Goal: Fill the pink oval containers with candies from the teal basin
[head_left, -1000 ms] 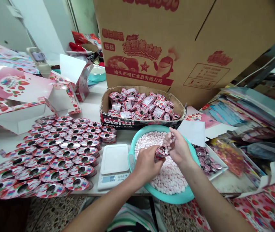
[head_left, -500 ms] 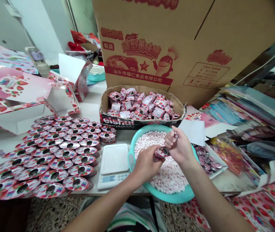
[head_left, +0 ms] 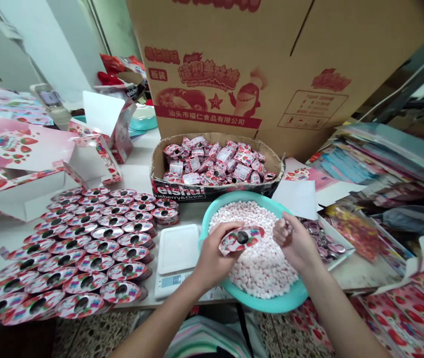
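My left hand (head_left: pixel 215 252) grips a small oval candy tin (head_left: pixel 241 239) with a strawberry print. Its top, with a dark round hole, faces up and toward me. To its right my right hand (head_left: pixel 294 241) is held with curled fingers, apart from the tin; whatever lies inside them I cannot make out. Both hands are over a turquoise basin (head_left: pixel 212 211) full of small pale pink candies (head_left: pixel 262 271).
A white digital scale (head_left: pixel 178 248) stands left of the basin. Rows of similar tins (head_left: pixel 100 247) cover the table's left. Behind is a cut-down carton (head_left: pixel 215 193) heaped with more tins. On the right, a white tray (head_left: pixel 341 258) holds round purplish caps (head_left: pixel 326 243).
My right hand has moved right, away from the tin. My left hand has turned the tin so its holed top shows more fully. The whole view has shifted slightly.
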### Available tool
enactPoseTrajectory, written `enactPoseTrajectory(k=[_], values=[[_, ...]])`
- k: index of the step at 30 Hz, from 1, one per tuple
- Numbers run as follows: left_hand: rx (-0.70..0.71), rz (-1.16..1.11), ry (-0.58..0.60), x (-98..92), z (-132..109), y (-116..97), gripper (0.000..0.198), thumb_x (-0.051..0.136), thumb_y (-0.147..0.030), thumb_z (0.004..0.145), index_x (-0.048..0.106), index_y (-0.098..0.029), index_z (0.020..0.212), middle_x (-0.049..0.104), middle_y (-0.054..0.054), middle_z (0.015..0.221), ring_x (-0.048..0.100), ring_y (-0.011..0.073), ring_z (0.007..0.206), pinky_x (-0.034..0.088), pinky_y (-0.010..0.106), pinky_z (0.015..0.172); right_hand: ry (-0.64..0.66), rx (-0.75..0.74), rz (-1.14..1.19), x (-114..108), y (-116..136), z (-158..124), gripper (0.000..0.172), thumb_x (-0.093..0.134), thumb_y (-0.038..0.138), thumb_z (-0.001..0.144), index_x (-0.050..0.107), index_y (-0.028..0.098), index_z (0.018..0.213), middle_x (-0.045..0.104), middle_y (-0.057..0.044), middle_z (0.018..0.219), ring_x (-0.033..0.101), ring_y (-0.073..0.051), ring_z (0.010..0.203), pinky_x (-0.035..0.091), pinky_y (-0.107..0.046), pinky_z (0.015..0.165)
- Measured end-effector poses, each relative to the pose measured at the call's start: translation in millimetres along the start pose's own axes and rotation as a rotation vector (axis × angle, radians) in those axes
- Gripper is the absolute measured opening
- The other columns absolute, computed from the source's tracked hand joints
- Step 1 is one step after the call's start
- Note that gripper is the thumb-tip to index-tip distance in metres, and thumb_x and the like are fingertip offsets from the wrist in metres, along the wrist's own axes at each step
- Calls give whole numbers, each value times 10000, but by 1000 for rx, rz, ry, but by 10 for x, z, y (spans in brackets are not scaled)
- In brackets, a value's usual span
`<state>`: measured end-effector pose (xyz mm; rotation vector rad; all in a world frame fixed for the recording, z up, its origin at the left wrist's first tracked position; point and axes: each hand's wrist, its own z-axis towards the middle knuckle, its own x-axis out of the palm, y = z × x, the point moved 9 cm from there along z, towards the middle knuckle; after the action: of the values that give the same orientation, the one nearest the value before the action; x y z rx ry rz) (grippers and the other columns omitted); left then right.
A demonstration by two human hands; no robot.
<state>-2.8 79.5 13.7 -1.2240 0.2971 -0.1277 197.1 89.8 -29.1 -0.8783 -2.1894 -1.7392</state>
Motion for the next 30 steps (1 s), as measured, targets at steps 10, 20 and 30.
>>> enactPoseTrajectory(k=[10,20,30], values=[[2,392,-20,56,-32,13,377,681,-184,763,584,-231,1125,670,42,1126,586,248,1059,406,414,948,-37,110,411,204,-35,-59,324,542,225,863,443,173,559,341,68,480,336,-50,399,315,-138,357],[14,526,68,274,-55,-63,381,668,-173,761,582,-251,1123,689,15,1092,605,231,1011,363,413,920,-69,-54,218,588,-93,-180,286,671,363,789,574,166,605,633,-26,645,611,-138,633,521,-219,567],[4,484,75,266,-80,9,433,655,-162,739,592,-255,1158,690,39,1111,616,262,1016,395,423,894,22,-78,77,743,-116,-197,387,678,491,772,520,191,583,449,37,523,489,-100,505,450,-212,492]])
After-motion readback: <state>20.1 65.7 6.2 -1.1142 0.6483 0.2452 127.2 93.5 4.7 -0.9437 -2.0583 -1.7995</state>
